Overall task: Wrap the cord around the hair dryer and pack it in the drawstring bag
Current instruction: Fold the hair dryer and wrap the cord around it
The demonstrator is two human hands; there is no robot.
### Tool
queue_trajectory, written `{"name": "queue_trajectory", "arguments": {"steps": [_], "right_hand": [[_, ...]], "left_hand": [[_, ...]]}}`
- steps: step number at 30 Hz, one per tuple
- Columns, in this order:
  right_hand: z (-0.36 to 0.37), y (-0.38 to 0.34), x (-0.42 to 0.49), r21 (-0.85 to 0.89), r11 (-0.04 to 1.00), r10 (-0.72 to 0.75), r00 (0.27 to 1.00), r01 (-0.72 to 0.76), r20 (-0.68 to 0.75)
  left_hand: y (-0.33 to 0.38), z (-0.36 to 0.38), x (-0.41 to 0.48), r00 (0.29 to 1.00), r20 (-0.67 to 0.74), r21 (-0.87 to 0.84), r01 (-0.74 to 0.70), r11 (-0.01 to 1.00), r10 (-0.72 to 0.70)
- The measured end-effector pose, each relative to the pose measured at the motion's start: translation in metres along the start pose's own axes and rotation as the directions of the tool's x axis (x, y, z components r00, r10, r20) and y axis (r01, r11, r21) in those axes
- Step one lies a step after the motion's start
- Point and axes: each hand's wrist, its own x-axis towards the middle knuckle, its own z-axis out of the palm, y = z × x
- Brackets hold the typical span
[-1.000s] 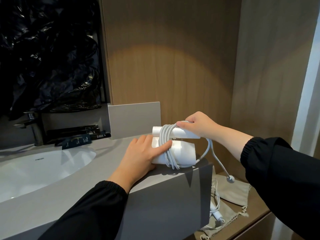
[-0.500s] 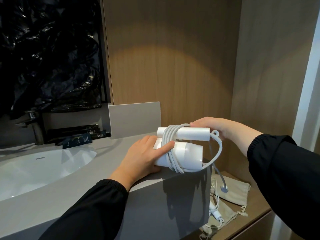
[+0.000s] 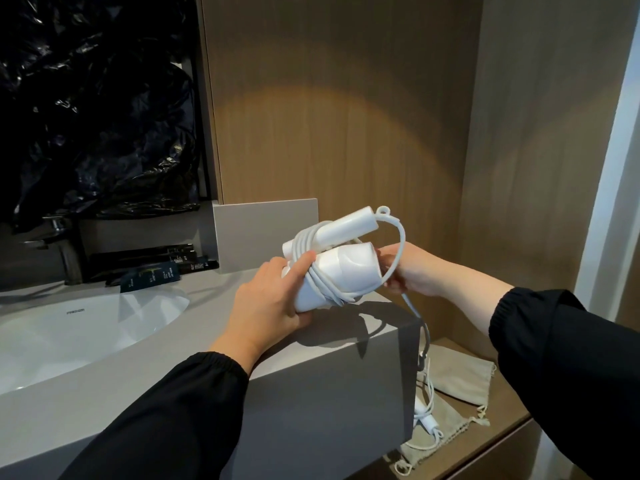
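While we held the hair dryer (image 3: pixel 346 268) tilted at the front right corner of the counter (image 3: pixel 173 348), our left hand (image 3: pixel 266 303) gripped its body, thumb across the wound coils. Our right hand (image 3: pixel 412 271) pinched the cord (image 3: pixel 401 237) beside the dryer's wide end. The loose cord hung past the counter's right edge to the drawstring bag (image 3: pixel 464 379), which lay flat on the lower shelf (image 3: pixel 502 427) with the plug (image 3: pixel 427 419) resting on it.

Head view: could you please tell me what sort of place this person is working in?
Probably a hotel bathroom: a white basin with a tap sits in a grey counter, small dark toiletries lie behind it, and there is a hair dryer with its bag.
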Motion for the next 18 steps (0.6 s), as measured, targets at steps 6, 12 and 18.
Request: {"name": "queue_trajectory", "arguments": {"steps": [6, 12, 18], "right_hand": [[0.024, 0.006, -0.001, -0.397, 0.918, -0.064, 0.993, 0.021, -0.095], [0.041, 0.007, -0.011, -0.731, 0.681, -0.133, 0.988, 0.03, -0.083], [0.052, 0.009, -0.016, -0.831, 0.556, -0.13, 0.99, 0.028, -0.054]], "left_hand": [[-0.002, 0.002, 0.0, 0.994, 0.071, -0.019, 0.087, 0.996, -0.085], [-0.003, 0.003, 0.001, 0.986, 0.09, -0.005, 0.139, 0.99, -0.138], [0.0, 0.002, -0.001, 0.99, 0.09, 0.065, 0.107, 0.992, -0.113]]}}
